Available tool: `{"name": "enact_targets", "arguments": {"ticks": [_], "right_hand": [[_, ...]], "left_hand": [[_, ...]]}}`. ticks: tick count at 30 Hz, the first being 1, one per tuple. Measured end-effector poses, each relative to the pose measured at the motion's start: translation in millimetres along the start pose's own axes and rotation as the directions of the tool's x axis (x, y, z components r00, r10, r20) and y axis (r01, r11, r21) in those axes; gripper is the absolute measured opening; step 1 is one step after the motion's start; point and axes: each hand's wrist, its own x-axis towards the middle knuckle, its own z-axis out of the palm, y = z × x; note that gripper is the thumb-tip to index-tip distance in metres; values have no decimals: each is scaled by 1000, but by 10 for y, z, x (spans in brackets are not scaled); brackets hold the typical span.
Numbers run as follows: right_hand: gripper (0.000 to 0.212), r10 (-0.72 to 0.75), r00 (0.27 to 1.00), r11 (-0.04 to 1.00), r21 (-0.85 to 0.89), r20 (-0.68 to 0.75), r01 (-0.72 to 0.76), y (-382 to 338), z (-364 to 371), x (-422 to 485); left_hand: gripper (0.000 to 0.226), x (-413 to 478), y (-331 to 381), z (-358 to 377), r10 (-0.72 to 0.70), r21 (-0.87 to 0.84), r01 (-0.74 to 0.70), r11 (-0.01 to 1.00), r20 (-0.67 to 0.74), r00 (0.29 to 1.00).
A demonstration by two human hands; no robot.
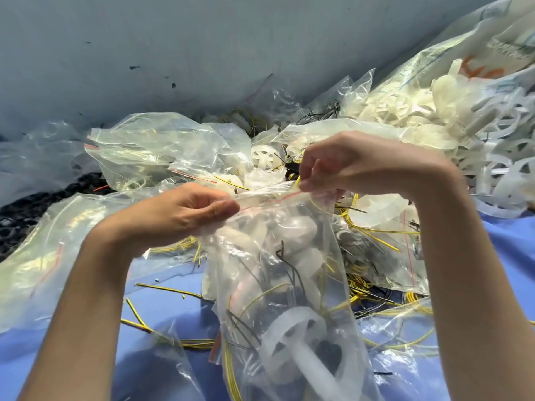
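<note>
A clear zip bag [278,273] with a red seal line hangs between my hands in the middle of the view. Inside it are white plastic wheel-shaped parts [292,340], yellow wires and dark wires. My left hand [176,212] pinches the bag's top edge at its left end. My right hand [344,166] pinches the same top edge at its right end, a little higher. The bag's lower part rests on the blue cloth [162,314].
More clear zip bags [150,149] lie heaped behind and to the left. Loose yellow wires [170,290] lie on the cloth. A pile of white plastic parts [434,108] and a big printed sack fill the right. A grey wall [173,47] stands behind; black rings [23,209] lie at left.
</note>
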Motion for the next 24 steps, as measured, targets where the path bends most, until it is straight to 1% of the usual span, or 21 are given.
{"name": "enact_targets", "arguments": {"ticks": [2, 3, 5, 6, 8, 10, 12, 14, 16, 18, 19, 21, 23, 24], "right_hand": [[6, 47, 999, 999, 0, 3, -47, 64, -14, 25], [5, 78, 997, 996, -47, 21, -77, 101, -20, 36], [6, 174, 980, 969, -195, 92, -154, 174, -26, 49], [9, 245, 958, 950, -231, 145, -208, 205, -17, 47], [15, 366, 896, 921, -237, 251, -309, 240, 23, 46], [11, 414, 867, 897, -289, 278, -335, 266, 81, 69], [15, 426, 866, 867, -392, 261, -308, 278, 131, 118], [16, 428, 868, 848, -444, 251, -290, 274, 165, 152], [8, 427, 869, 852, -432, 249, -295, 288, 182, 176], [15, 405, 876, 869, -409, 263, -278, 306, 194, 187], [18, 386, 884, 877, -404, 266, -261, 311, 197, 187], [15, 332, 909, 891, -400, 252, -214, 306, 189, 172], [12, 259, 944, 907, -387, 203, -166, 281, 133, 129], [14, 225, 960, 920, -361, 164, -154, 265, 81, 94]], "left_hand": [[77, -22, -1, -37, 7, -6, -8, 1000, -52, 999], [72, -33, 1, -55, 8, 21, -6, 1000, -71, 997], [70, -55, -11, -79, -8, 101, 19, 995, -102, 995], [71, -61, -15, -89, -20, 147, 37, 988, -116, 993], [71, -65, -18, -102, -39, 206, 65, 976, -127, 991], [71, -56, -8, -98, -62, 224, 90, 970, -129, 990], [66, -42, 0, -85, -75, 236, 106, 966, -138, 988], [63, -35, 3, -72, -76, 248, 110, 962, -143, 987], [63, -37, 7, -67, -78, 247, 112, 963, -141, 987], [64, -37, 6, -65, -90, 239, 122, 963, -141, 986], [61, -36, 7, -66, -96, 241, 129, 962, -145, 985], [50, -31, 20, -61, -106, 235, 139, 962, -145, 984], [43, -30, 37, -53, -115, 210, 142, 967, -137, 984], [39, -31, 49, -50, -120, 201, 148, 968, -145, 982]]}}
